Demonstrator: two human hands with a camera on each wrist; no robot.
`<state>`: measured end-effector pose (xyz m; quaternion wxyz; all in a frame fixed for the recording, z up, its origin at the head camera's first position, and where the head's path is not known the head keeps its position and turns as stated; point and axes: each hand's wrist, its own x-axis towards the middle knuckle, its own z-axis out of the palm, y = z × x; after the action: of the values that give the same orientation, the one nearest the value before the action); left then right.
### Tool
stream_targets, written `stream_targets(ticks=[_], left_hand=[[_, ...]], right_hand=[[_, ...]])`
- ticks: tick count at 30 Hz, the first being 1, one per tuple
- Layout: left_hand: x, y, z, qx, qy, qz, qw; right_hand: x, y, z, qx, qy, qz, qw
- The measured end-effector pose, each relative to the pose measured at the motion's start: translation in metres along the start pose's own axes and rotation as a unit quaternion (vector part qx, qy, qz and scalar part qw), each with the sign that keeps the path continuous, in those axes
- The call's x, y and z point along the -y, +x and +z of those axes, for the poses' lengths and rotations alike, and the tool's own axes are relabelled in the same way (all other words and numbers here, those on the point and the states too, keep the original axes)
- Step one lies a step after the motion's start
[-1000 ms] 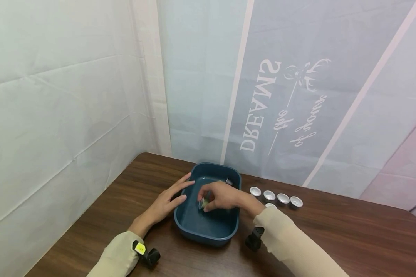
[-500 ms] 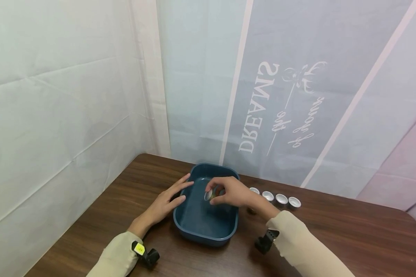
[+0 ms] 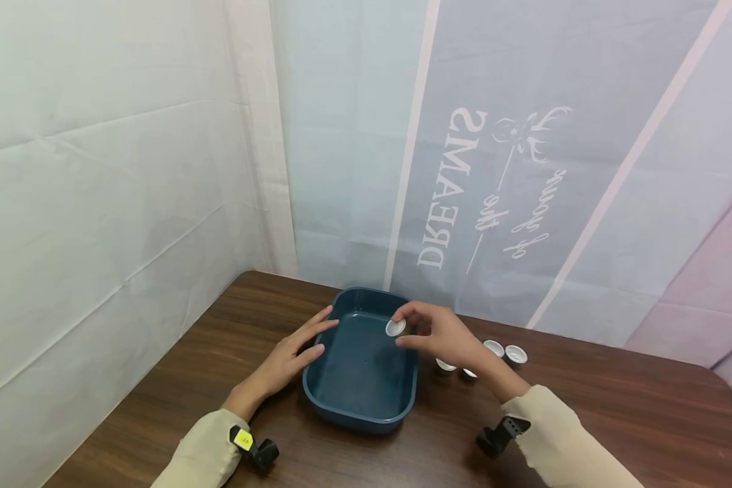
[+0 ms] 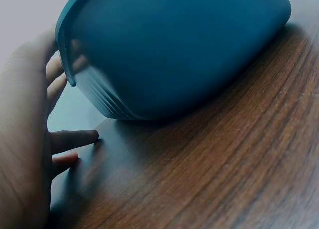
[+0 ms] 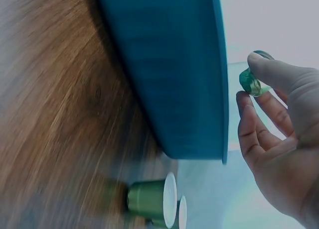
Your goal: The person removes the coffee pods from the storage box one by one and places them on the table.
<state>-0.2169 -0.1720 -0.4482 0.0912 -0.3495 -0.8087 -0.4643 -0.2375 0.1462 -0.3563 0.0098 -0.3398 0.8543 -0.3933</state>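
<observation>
My right hand [image 3: 442, 333] pinches a coffee capsule [image 3: 395, 327] between thumb and fingertips, above the far right part of a blue plastic bin [image 3: 358, 421]. Its pale foil lid faces up toward the head camera. In the right wrist view the same capsule [image 5: 250, 83] shows a green body. My left hand [image 3: 282, 360] lies at the bin's left side, fingers extended, some of them reaching over the rim. From the left wrist, this hand [image 4: 25, 134] has fingers at the bin's rim [image 4: 64, 50] and others near the table. The bin's far right corner is hidden behind my right hand.
More foil-topped capsules [image 3: 516, 354] stand on the wooden table [image 3: 610, 400] right of the bin, partly behind my right forearm. Close to the bin, green capsules [image 5: 149, 198] stand upright in the right wrist view. A printed cloth [image 3: 341, 169] hangs behind the table.
My right hand has risen from low inside the bin and moved right and away toward its far right side, carrying the coffee capsule. The left hand stays at the bin's left side.
</observation>
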Motion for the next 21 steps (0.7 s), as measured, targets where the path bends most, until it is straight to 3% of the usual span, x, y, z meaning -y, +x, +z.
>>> stream_targets(ticks=[7, 13, 21], left_hand=[[0.0, 0.0, 0.0, -0.003, 0.002, 0.003, 1.0], [0.0, -0.002, 0.001, -0.007, 0.002, 0.006, 1.0], [-0.002, 0.0, 0.001, -0.006, 0.005, 0.005, 1.0]], right_hand=[[-0.002, -0.016, -0.011, -0.037, 0.01, 0.034, 0.9987], [-0.004, -0.029, -0.017, -0.067, 0.025, 0.01, 0.9974], [-0.015, -0.055, -0.027, -0.113, 0.034, 0.016, 0.9928]])
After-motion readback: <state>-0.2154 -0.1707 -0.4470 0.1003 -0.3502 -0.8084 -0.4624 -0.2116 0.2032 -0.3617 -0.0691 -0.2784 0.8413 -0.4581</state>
